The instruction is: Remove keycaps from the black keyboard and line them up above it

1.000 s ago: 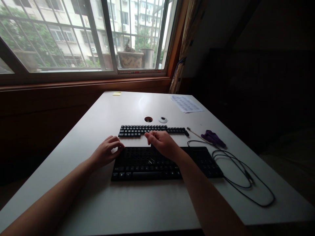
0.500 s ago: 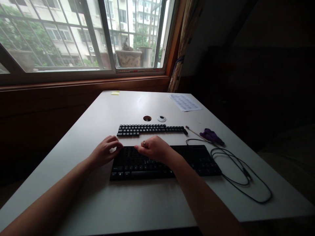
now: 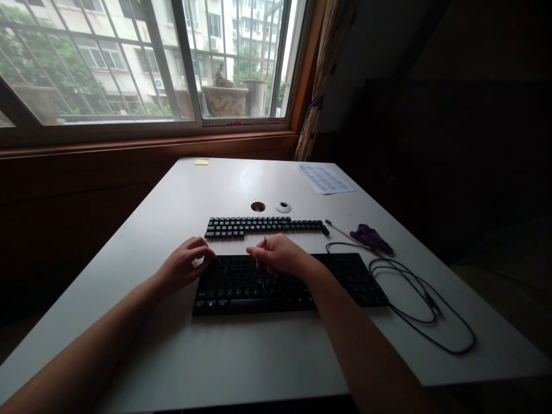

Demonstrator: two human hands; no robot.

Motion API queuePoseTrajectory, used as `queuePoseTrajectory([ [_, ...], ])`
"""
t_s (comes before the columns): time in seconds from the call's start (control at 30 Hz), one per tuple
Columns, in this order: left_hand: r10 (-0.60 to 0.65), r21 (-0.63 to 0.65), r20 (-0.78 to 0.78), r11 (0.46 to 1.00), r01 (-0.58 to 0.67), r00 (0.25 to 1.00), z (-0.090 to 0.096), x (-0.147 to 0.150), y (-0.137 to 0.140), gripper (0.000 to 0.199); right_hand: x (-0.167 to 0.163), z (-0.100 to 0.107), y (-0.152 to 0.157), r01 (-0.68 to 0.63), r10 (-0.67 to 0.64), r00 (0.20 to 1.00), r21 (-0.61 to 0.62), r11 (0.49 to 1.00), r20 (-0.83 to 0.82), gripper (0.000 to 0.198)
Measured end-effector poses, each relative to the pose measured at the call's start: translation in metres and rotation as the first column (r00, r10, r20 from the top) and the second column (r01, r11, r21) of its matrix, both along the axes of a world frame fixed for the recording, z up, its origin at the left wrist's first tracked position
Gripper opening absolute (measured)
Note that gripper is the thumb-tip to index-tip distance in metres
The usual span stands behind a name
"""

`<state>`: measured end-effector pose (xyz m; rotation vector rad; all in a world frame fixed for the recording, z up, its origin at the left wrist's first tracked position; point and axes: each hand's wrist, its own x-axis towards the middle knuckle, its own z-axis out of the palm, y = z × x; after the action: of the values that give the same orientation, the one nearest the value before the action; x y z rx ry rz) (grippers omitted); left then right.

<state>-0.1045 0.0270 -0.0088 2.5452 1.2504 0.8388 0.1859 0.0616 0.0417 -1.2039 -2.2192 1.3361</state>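
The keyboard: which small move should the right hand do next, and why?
Probably bring the right hand nearer to a fitted key in the near rows, the left hand staying at the far left corner. Those rows hold keys, the keyboard looks bare behind them, and loose keycaps lie beyond it.

Apartment buildings (image 3: pixel 125 35) and trees (image 3: pixel 37 69) are seen through the sliding window (image 3: pixel 187 57), and a patterned planter (image 3: pixel 226 102) is set just outside it. At its right, a curtain (image 3: pixel 324 60) is gathered. On the white desk (image 3: pixel 159 201) below it, a yellow sticky note (image 3: pixel 202 162) and printed sheets (image 3: pixel 325 179) are laid nearest the window; a cable hole (image 3: pixel 257 207) is cut farther from it.
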Motion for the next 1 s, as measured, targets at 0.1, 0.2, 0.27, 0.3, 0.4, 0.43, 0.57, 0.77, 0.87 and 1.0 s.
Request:
queuePoseTrajectory([
  [0.1, -0.004, 0.004, 0.001, 1.0, 0.004, 1.0, 0.0, 0.0, 0.0, 0.013, 0.004, -0.007, 0.009, 0.033, -0.037, 0.998, -0.098, 0.995, -0.046, 0.05],
  [0.2, -0.005, 0.013, -0.004, 1.0, 0.005, 1.0, -0.001, 0.0, 0.0, 0.013, 0.004, -0.008, 0.011, 0.031, -0.039, 0.997, -0.11, 0.993, -0.073, 0.051],
  [0.27, -0.006, 0.026, -0.009, 1.0, 0.006, 1.0, -0.001, 0.001, 0.0, 0.012, 0.004, -0.006, 0.011, 0.03, -0.04, 0.993, -0.098, 0.995, -0.109, 0.051],
  [0.3, -0.007, 0.036, -0.01, 0.999, 0.007, 1.0, -0.001, 0.001, 0.0, 0.012, 0.003, -0.005, 0.01, 0.032, -0.043, 0.99, -0.088, 0.996, -0.134, 0.051],
  [0.4, -0.015, 0.069, -0.013, 0.998, 0.016, 1.0, -0.001, 0.001, 0.0, 0.013, 0.004, -0.004, 0.01, 0.052, -0.061, 0.974, -0.045, 0.998, -0.22, 0.052],
  [0.43, -0.018, 0.082, -0.015, 0.996, 0.02, 1.0, -0.001, 0.002, 0.0, 0.013, 0.004, -0.004, 0.01, 0.061, -0.068, 0.968, -0.035, 0.998, -0.243, 0.052],
  [0.57, -0.077, 0.159, -0.042, 0.984, 0.083, 0.996, 0.001, 0.007, -0.005, 0.022, -0.001, -0.007, 0.01, 0.085, -0.092, 0.946, -0.034, 0.996, -0.31, 0.052],
  [0.77, -0.219, 0.231, -0.138, 0.941, 0.246, 0.966, 0.006, 0.026, -0.02, 0.037, -0.017, -0.012, 0.004, 0.054, -0.083, 0.915, -0.085, 0.995, -0.395, 0.053],
  [0.87, -0.24, 0.274, -0.181, 0.919, 0.283, 0.954, 0.008, 0.032, -0.024, 0.039, -0.023, -0.013, 0.001, 0.02, -0.068, 0.904, -0.117, 0.993, -0.423, 0.054],
  [1.0, -0.243, 0.311, -0.199, 0.903, 0.297, 0.949, 0.008, 0.033, -0.025, 0.033, -0.026, -0.014, -0.001, -0.005, -0.059, 0.891, -0.14, 0.99, -0.449, 0.054],
])
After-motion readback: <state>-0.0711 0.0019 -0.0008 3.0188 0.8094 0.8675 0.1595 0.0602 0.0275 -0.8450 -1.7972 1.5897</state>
